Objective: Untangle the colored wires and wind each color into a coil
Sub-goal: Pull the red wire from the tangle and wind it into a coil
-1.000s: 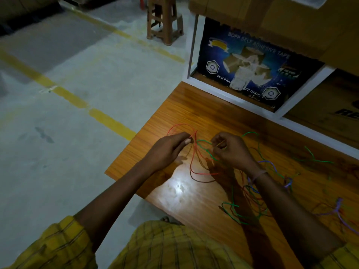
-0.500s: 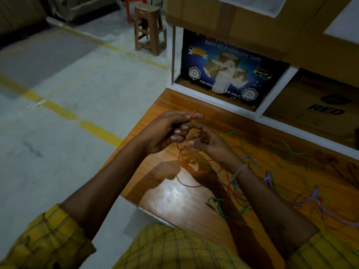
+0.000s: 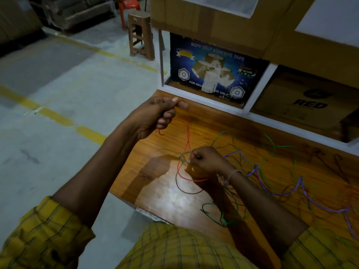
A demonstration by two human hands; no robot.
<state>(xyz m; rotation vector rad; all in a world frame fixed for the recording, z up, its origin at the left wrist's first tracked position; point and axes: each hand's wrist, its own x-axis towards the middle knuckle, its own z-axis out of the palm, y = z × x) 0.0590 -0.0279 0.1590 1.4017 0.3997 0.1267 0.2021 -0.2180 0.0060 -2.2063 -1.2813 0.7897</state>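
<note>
A: Where is the red wire at this moment?

B: It runs from the left hand, raised in the middle of the frame, down to the right hand, which is lower and close to the tabletop. The left fingers are closed tight on the top part of it, and a short red end hangs below this fist. The right fingers pinch the same wire near the tangle. Below the right hand the red makes a loop on the wood, beside a dark brown wire.

A: And the other colors?

B: They lie loose on the right half of the frame. The green wire passes just beside the right hand, and another green piece lies near the bottom edge of the tabletop. The purple wire goes from behind the right wrist toward the lower right corner. No coil is made yet, I think.

A: What can go wrong from here?

B: If the left hand pulls up while the green crosses the red at the pinch, the crossing may tighten into a knot. The light is weak, so I cannot tell if they are really crossed or only lie side by side. Also a strong pull may drag the whole tangle toward the front edge, and the loose loops there can slip to the floor.
</note>
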